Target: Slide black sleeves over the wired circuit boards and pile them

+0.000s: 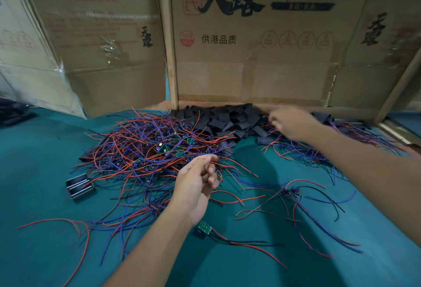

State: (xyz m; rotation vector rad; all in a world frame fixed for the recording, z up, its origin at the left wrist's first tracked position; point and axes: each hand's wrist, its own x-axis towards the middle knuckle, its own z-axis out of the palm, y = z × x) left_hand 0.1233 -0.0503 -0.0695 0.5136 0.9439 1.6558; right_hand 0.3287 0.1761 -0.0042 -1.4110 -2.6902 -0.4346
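Wired circuit boards [145,150]: big tangled heap, red/blue leads, left-centre of the green tabletop [34,150]; small green PCBs poke out among the wires. A few strays lie nearer, incl. one loose board [204,227] just beside the left wrist and a pair [291,192] to the right. Black sleeves [223,120] piled at the back, against the cardboard box wall [250,70].

Handling, prob.: boards light & stiff, leads floppy and snag-prone, so pick by the PCB edge, not the wire, or half the heap comes along. Sleeves thin, soft, flat; pinch one end and squeeze it open.

Left hand [198,184] hovers at the heap's near edge, fingers loosely curled; it seems to hold nothing, grip relaxed. Right hand [289,122] reaches onto the sleeve pile's right edge, blurred, so can't tell if its grip has one.

Sleeved units [355,140] w/ leads lie far right. A small black metal-edged block [79,186] sits left of the heap.
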